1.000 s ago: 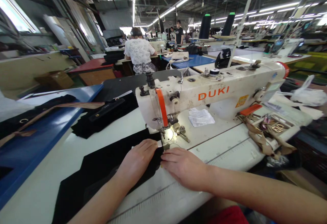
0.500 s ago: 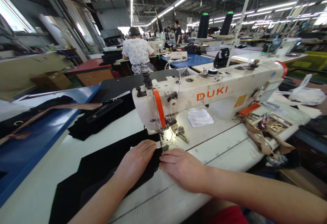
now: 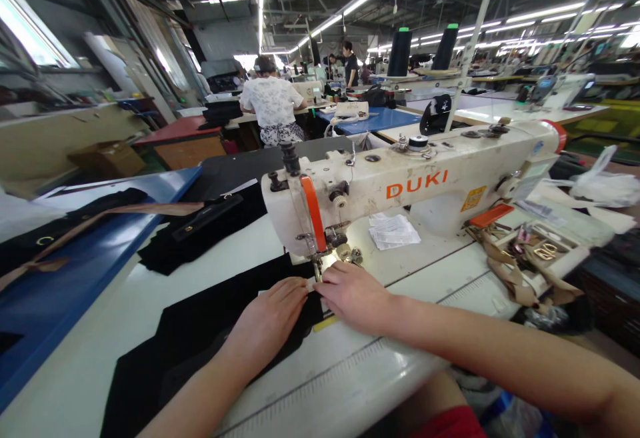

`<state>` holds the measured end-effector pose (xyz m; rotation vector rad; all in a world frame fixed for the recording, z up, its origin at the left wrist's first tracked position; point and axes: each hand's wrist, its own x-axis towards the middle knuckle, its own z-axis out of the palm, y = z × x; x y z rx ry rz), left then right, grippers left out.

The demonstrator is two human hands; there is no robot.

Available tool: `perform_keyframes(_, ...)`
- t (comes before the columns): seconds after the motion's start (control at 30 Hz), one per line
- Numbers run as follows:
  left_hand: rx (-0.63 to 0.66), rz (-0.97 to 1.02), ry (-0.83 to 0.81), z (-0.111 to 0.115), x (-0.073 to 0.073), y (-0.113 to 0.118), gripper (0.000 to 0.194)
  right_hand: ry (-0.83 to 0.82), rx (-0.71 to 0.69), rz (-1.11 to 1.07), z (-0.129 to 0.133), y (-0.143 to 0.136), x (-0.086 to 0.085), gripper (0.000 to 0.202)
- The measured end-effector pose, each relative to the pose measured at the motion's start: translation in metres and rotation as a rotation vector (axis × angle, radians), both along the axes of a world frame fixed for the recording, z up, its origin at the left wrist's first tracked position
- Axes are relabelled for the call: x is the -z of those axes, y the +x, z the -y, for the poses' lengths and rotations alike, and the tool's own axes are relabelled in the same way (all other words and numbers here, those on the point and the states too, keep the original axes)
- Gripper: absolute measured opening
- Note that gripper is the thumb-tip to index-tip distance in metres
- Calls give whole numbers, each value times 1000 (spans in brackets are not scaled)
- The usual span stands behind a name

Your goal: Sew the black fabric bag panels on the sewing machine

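Observation:
Black fabric (image 3: 200, 318) lies flat on the machine table, its far end under the presser foot of a white sewing machine (image 3: 425, 188). My left hand (image 3: 273, 318) rests on this fabric, fingers together and bent, tips gripping it just left of the needle. A small white strip (image 3: 311, 284) shows between the two hands' fingertips. My right hand (image 3: 353, 297) is closed, fingertips beside the presser foot at the strip; what they pinch is hidden. Below that hand, a yellow strip (image 3: 326, 323) shows by the fabric's edge.
White paper slips (image 3: 394, 231) lie on the machine bed. At right, a tray (image 3: 563, 241) holds metal buckles and tan straps. More black pieces (image 3: 200, 225) lie at left, beside a blue table (image 3: 95, 278). A person (image 3: 274, 101) sits ahead with their back turned.
My right hand has moved up and away from me, from the fabric's near edge to beside the needle. The yellow strip has come into view. My left hand stays nearly in place.

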<state>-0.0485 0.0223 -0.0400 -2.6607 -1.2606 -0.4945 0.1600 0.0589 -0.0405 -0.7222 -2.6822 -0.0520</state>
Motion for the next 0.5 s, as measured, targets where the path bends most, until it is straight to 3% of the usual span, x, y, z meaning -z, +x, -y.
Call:
perform_keyframes(0.2, -102, 47, -95, 12, -1, 0, 38, 54, -29, 8, -4, -1, 5, 13)
perform_keyframes(0.5, -98, 52, -99, 7, 8, 11, 40, 49, -6, -14, -9, 8, 7, 15)
